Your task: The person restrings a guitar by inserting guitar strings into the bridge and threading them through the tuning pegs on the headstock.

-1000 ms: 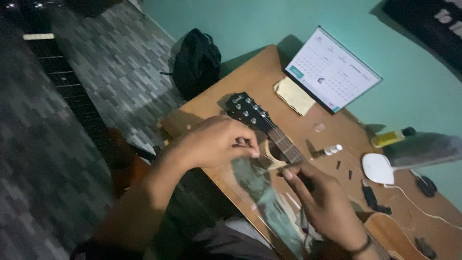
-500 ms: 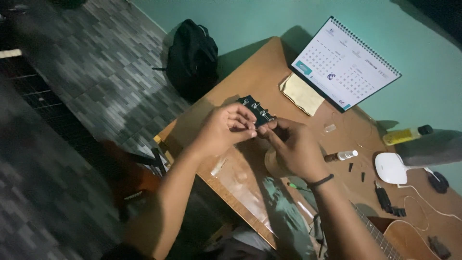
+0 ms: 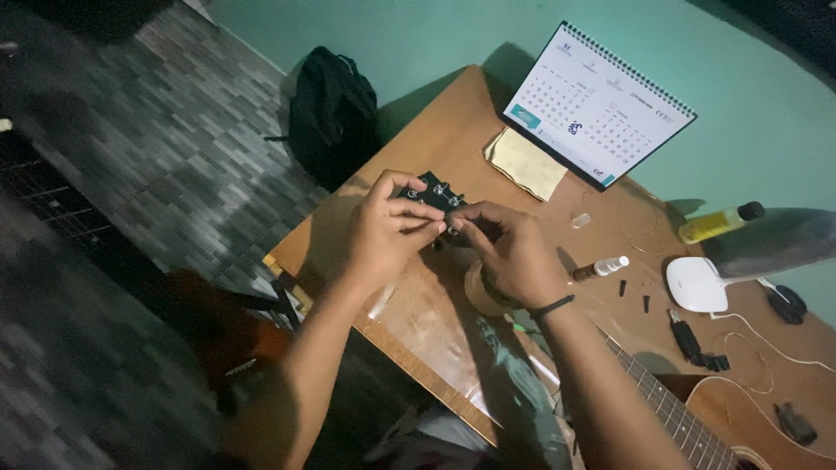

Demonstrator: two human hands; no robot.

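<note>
An acoustic guitar lies across the wooden desk, its black headstock with silver tuning pegs toward the far left and its body at the lower right. My left hand curls around the near side of the headstock, thumb and fingers pinched together. My right hand, with a dark band on the wrist, covers the headstock's right side. Its fingertips meet those of the left hand. What they pinch is too small to see. The neck runs under my right forearm.
A desk calendar stands at the back beside a yellow cloth. A yellow bottle, a small white-capped bottle, a white lamp base and small black parts lie right. A black backpack leans on the floor.
My right hand has moved up from the guitar neck to the headstock and met the left hand there. Both hands now pinch at the same spot.
</note>
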